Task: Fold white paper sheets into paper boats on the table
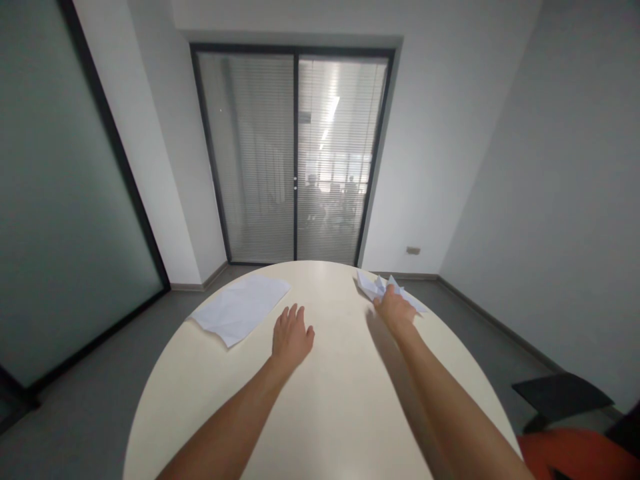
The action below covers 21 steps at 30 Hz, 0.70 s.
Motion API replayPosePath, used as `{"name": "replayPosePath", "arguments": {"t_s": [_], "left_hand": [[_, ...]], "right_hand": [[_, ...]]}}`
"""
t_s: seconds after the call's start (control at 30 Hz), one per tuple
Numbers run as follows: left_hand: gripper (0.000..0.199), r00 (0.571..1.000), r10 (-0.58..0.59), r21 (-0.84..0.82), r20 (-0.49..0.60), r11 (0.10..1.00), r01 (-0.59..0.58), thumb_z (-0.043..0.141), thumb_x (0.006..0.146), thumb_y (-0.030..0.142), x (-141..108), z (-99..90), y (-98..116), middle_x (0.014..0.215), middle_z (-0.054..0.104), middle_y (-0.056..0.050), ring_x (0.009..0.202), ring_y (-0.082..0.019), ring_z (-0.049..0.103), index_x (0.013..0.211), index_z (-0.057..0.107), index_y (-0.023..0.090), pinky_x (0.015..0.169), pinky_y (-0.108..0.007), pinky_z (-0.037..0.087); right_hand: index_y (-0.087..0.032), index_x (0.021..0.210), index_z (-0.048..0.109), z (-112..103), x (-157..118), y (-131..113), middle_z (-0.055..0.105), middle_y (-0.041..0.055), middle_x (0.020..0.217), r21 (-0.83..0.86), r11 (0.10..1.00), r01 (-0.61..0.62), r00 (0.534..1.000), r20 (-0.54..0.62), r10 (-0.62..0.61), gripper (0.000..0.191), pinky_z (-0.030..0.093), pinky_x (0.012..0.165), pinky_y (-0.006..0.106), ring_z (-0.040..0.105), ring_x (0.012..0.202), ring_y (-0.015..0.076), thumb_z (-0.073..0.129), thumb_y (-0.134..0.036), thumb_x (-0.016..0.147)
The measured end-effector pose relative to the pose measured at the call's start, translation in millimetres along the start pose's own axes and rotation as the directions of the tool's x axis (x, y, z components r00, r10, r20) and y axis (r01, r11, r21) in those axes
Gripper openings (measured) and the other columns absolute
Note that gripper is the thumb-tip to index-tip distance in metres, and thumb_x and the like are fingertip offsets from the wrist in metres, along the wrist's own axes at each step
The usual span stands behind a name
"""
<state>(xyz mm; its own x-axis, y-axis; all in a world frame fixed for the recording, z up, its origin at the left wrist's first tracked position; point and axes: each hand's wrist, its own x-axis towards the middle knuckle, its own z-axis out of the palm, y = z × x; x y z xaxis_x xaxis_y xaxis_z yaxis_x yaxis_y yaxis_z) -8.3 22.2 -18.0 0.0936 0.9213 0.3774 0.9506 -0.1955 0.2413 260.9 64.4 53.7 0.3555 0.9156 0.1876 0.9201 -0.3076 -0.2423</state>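
My left hand (292,335) is over the middle of the round table, palm down, its fingers extended and the thumb apart, with nothing in it. Left of it lies a white sheet of paper (243,307), slightly creased, near the table's far left edge. At the far right edge, my right hand (396,311) is closed on folded white paper (370,285) with pointed corners standing up. The hand covers part of that paper, so I cannot tell whether it is one piece or several.
The round cream table (330,400) fills the lower middle. An orange chair (575,453) with a black armrest (563,393) stands at the lower right. Beyond the table is a glass partition with blinds (250,160); a frosted glass panel (65,200) is at the left.
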Motion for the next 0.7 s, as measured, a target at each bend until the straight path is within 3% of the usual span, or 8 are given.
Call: {"name": "replayPosePath", "arguments": {"t_s": [0.03, 0.13, 0.2, 0.27, 0.4, 0.53, 0.63, 0.7], "left_hand": [[0.057, 0.999, -0.038, 0.034, -0.009, 0.999, 0.039, 0.047, 0.091, 0.037, 0.8, -0.5, -3.3, 0.153, 0.04, -0.017, 0.142, -0.034, 0.032, 0.142, 0.045, 0.013, 0.115, -0.048, 0.027], [0.063, 0.983, -0.179, 0.128, -0.037, 0.975, 0.183, 0.048, 0.09, 0.045, 2.7, -0.8, -15.5, 0.155, 0.033, -0.023, 0.145, -0.043, 0.023, 0.143, 0.044, 0.011, 0.114, -0.058, 0.02], [0.066, 0.964, -0.267, 0.168, -0.021, 0.949, 0.266, 0.045, 0.091, 0.05, 2.3, 0.1, -21.0, 0.152, 0.037, -0.026, 0.142, -0.045, 0.028, 0.143, 0.045, 0.009, 0.112, -0.06, 0.021], [0.064, 0.959, -0.283, 0.187, 0.001, 0.942, 0.278, 0.041, 0.093, 0.052, 0.0, -0.1, -20.6, 0.148, 0.044, -0.024, 0.137, -0.044, 0.037, 0.141, 0.047, 0.011, 0.11, -0.06, 0.024], [0.053, 0.987, -0.16, 0.188, 0.003, 0.97, 0.156, 0.036, 0.096, 0.051, -8.5, -9.6, -3.3, 0.124, 0.064, -0.018, 0.117, -0.035, 0.056, 0.125, 0.061, 0.015, 0.108, -0.058, 0.027], [0.044, 1.0, 0.005, 0.177, 0.004, 0.984, -0.005, 0.037, 0.098, 0.043, -15.6, -22.0, 16.2, 0.106, 0.069, -0.015, 0.105, -0.03, 0.061, 0.103, 0.071, 0.016, 0.109, -0.053, 0.027], [0.038, 0.988, 0.139, 0.111, 0.063, 0.983, -0.145, 0.039, 0.098, 0.034, -19.8, -24.6, 27.2, 0.096, 0.071, -0.012, 0.097, -0.027, 0.063, 0.091, 0.073, 0.018, 0.105, -0.049, 0.033], [0.034, 0.96, 0.25, 0.019, 0.126, 0.967, -0.255, 0.041, 0.097, 0.03, -22.9, -24.5, 34.3, 0.091, 0.071, -0.01, 0.093, -0.025, 0.064, 0.09, 0.072, 0.019, 0.095, -0.042, 0.042]], "right_hand": [[-0.007, 0.129, 0.048, -0.5, -4.9, -3.8, 0.066, 0.0276, 0.11, -0.051, 0.998, -0.04, 0.999, 0.003, 0.04, 0.047, 0.048, 0.081, 0.045, 0.067, 0.102, 0.0361, 0.046, -0.04, 0.095], [-0.01, 0.126, 0.05, 1.5, -22.0, -14.3, 0.068, 0.0227, 0.108, -0.067, 0.998, -0.011, 0.999, 0.032, 0.013, 0.045, 0.049, 0.081, 0.042, 0.067, 0.101, 0.0344, 0.05, -0.042, 0.093], [-0.012, 0.125, 0.051, 5.9, -35.3, -18.1, 0.069, 0.0206, 0.106, -0.07, 0.997, 0.019, 0.998, 0.06, -0.015, 0.043, 0.049, 0.081, 0.041, 0.068, 0.101, 0.0337, 0.05, -0.041, 0.093], [-0.013, 0.128, 0.05, 11.8, -48.8, -18.2, 0.069, 0.0202, 0.107, -0.065, 0.997, 0.045, 0.998, 0.049, -0.042, 0.043, 0.049, 0.08, 0.04, 0.068, 0.101, 0.033, 0.047, -0.039, 0.094], [-0.017, 0.132, 0.048, 20.4, -67.5, -11.3, 0.07, 0.0175, 0.107, -0.053, 0.992, 0.111, 0.992, 0.07, -0.107, 0.042, 0.048, 0.08, 0.039, 0.069, 0.099, 0.0306, 0.043, -0.04, 0.097], [-0.02, 0.129, 0.051, 18.3, -72.0, -7.3, 0.07, 0.0133, 0.111, 0.014, 0.986, 0.163, 0.986, 0.04, -0.164, 0.039, 0.047, 0.079, 0.035, 0.068, 0.099, 0.0272, 0.042, -0.041, 0.097], [-0.021, 0.125, 0.055, 15.5, -74.4, -10.0, 0.07, 0.0093, 0.11, 0.11, 0.956, 0.27, 0.963, -0.025, -0.269, 0.035, 0.046, 0.08, 0.031, 0.066, 0.098, 0.0229, 0.042, -0.039, 0.098], [-0.021, 0.121, 0.059, 17.1, -78.1, -13.9, 0.069, 0.0087, 0.111, 0.167, 0.908, 0.384, 0.923, -0.079, -0.376, 0.033, 0.045, 0.085, 0.029, 0.064, 0.102, 0.0213, 0.042, -0.038, 0.099]]}}
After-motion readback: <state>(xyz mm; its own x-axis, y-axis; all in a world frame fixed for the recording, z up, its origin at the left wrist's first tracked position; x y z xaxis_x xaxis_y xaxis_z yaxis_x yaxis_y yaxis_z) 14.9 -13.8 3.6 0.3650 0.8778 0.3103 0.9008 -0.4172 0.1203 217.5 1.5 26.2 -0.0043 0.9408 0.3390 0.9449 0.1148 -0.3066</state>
